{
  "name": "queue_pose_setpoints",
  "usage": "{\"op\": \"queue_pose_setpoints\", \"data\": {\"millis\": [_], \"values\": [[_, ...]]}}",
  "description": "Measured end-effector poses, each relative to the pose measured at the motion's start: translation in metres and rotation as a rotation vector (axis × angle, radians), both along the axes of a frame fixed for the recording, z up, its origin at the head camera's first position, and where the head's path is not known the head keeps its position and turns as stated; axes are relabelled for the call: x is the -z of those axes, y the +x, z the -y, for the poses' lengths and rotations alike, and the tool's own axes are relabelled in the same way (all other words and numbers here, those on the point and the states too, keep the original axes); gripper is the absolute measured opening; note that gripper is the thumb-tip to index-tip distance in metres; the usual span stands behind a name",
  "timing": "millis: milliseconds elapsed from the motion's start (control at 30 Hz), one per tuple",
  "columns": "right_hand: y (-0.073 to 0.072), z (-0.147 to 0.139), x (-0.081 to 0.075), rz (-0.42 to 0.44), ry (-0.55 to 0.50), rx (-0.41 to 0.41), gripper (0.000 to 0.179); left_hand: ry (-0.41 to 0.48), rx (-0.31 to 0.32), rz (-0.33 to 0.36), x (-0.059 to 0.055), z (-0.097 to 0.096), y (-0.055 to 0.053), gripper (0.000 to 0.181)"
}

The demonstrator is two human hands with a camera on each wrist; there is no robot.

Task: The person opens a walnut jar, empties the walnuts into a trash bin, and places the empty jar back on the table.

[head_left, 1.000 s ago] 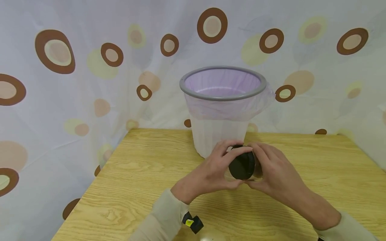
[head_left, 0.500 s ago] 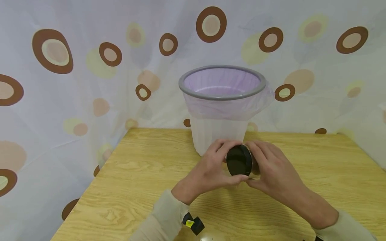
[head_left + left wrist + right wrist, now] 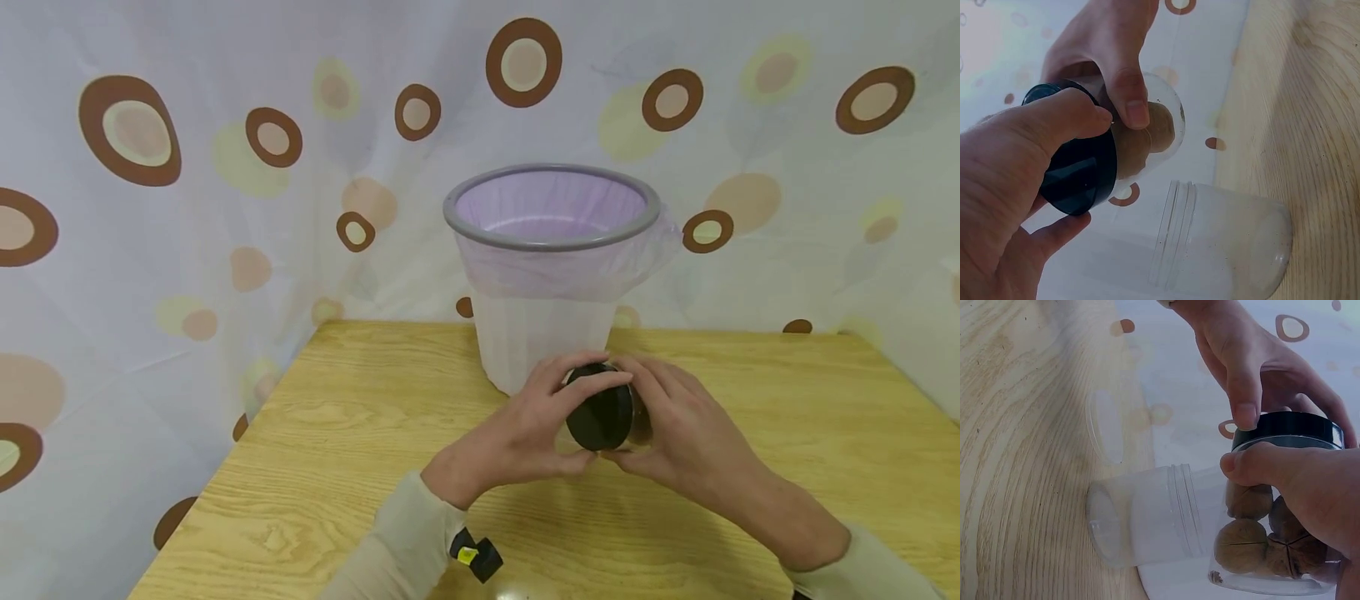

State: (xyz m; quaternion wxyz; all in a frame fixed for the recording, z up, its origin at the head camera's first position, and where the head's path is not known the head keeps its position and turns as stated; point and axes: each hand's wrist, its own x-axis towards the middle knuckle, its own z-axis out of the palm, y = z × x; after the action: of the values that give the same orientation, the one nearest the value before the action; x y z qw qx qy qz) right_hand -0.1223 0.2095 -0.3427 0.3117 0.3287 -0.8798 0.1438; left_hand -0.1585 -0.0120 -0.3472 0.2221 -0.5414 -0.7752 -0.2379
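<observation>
Since 0.5s ago, L hand (image 3: 517, 429) index fgr moved out across blk lid (image 3: 600, 417); L fgrs part-bent round it. R hand (image 3: 693, 429) curled round clr jar (image 3: 1260, 584) w/ walnuts (image 3: 1241, 545), over tbl (image 3: 337, 467), near side of wht bin (image 3: 540, 333).

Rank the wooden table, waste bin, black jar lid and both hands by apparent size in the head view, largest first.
1. Wooden table
2. Waste bin
3. Left hand and right hand: too alike to rank apart
4. Black jar lid

We're in a curtained-off nook here, circle-print cloth (image 3: 420, 42) hanging round a wood-grain desk (image 3: 360, 417), lined wastebasket (image 3: 540, 321) on top!
</observation>
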Motion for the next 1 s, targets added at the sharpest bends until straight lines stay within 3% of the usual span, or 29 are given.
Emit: {"op": "queue_pose_setpoints", "data": {"millis": [500,767,1000], "values": [[-0.004,0.004,0.000,-0.040,0.013,-0.024,0.095,0.097,-0.081,-0.017,0.005,-0.002,0.002,0.084],[-0.003,0.006,0.000,-0.037,0.015,-0.006,0.094,0.097,-0.174,-0.031,0.005,-0.004,0.007,0.084],[-0.004,0.009,0.000,-0.038,0.017,0.009,0.097,0.147,-0.237,0.029,0.007,-0.004,0.011,0.085]]}}
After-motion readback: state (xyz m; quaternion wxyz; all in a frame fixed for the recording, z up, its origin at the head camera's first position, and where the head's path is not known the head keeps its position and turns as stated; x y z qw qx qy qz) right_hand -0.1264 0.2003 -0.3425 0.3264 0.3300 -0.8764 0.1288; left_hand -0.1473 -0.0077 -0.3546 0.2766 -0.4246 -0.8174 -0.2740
